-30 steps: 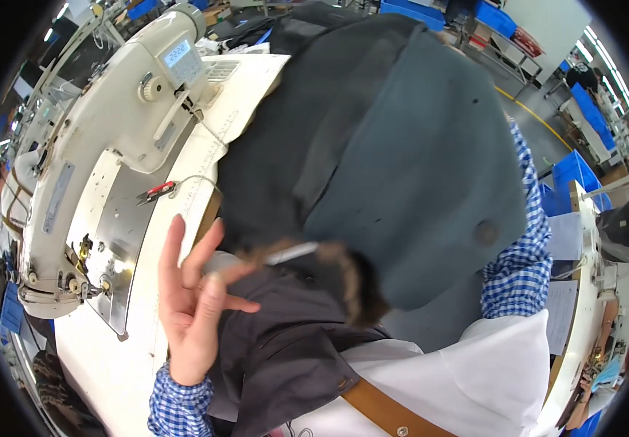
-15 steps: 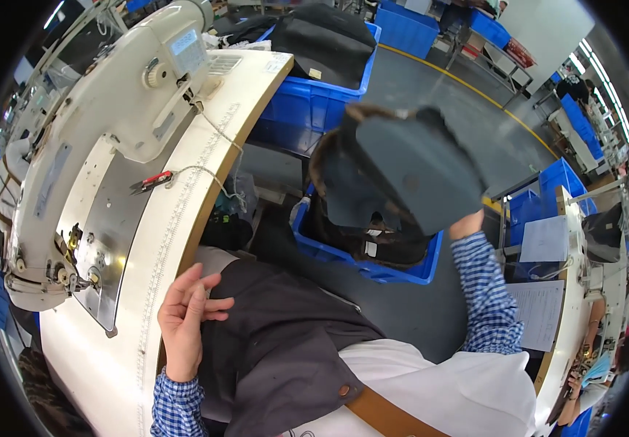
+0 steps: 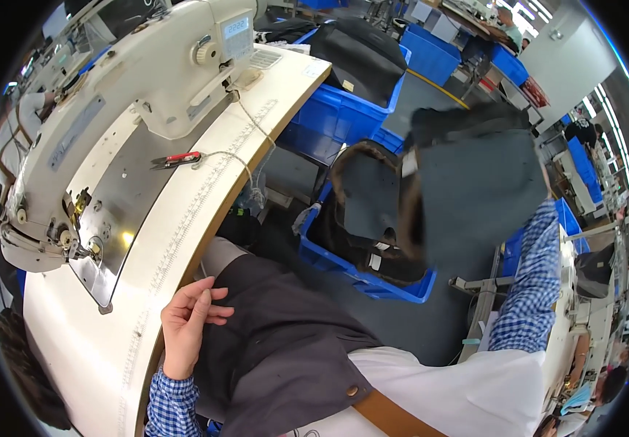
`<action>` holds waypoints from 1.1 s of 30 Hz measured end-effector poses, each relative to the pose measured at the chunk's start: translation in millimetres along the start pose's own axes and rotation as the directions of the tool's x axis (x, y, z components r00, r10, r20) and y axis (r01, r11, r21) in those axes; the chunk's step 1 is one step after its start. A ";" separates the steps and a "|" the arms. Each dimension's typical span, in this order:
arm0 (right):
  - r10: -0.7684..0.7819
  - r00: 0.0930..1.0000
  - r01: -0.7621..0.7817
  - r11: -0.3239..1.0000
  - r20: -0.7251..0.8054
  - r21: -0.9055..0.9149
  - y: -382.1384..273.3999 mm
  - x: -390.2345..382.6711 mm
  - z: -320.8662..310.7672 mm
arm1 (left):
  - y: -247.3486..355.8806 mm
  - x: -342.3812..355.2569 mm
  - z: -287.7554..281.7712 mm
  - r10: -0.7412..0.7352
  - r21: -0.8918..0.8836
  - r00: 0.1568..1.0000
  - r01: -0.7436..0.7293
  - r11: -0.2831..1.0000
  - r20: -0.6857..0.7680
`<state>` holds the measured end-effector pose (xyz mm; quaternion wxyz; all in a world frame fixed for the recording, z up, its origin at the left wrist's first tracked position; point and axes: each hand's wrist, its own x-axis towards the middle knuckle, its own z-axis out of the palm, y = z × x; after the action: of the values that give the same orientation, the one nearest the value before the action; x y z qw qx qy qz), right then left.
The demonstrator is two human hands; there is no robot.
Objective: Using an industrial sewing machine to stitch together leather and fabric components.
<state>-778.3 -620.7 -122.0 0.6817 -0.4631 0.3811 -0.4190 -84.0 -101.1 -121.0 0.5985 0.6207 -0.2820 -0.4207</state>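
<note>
My left hand (image 3: 187, 325) hovers by the edge of the white sewing table (image 3: 74, 342), over my dark apron, fingers loosely bent and apart, nothing seen in them. On the right, my outstretched arm in a blue checked sleeve holds up a large dark grey panel (image 3: 478, 189) with brown fur along one edge. The panel is blurred and hides most of my right hand (image 3: 546, 182), which grips its far edge. Below, a similar fur-edged piece (image 3: 369, 193) rests in a blue crate (image 3: 395, 289) with other dark brown furry pieces.
A white sewing machine (image 3: 110, 95) stands on the table at left. Red-handled thread snips (image 3: 180, 159) lie beside it, tied to a cord. Another blue crate (image 3: 329, 120) behind holds black material (image 3: 358, 54). A metal stand (image 3: 478, 291) is on the right, with co-workers farther off.
My right arm has swung outward to the right and away, carrying the panel off from above the crate. My left hand's fingers have drawn closer together. The view has shifted.
</note>
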 end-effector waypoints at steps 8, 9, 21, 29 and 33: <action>0.366 0.890 -0.106 0.745 0.271 -0.659 89.6 171.2 217.6 | -18.3 -11.4 -4.9 -0.134 0.037 0.987 0.138 0.990 -0.095; 0.414 0.866 -0.088 0.678 0.280 -0.730 93.6 185.4 240.7 | -20.2 -11.1 -3.2 -0.138 0.027 0.984 0.141 0.990 -0.109; -0.100 0.934 0.355 0.344 0.342 -0.869 40.0 149.2 308.4 | -18.6 -10.9 5.6 -0.304 0.100 0.941 0.320 0.942 -0.148; 0.073 0.903 0.393 -0.537 0.423 -0.747 174.2 38.5 344.0 | -11.3 -1.4 31.4 0.289 0.423 0.936 -0.349 0.836 0.199; 0.144 0.868 0.476 -0.514 0.475 -0.713 211.5 59.6 327.5 | 37.2 -54.4 -25.3 0.617 0.697 0.786 -0.425 0.578 -0.033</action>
<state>-413.5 -527.1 -239.1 -0.0886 -0.9376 0.3230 0.0932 -83.1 -46.5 -76.3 0.4713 0.7286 -0.4969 -0.0074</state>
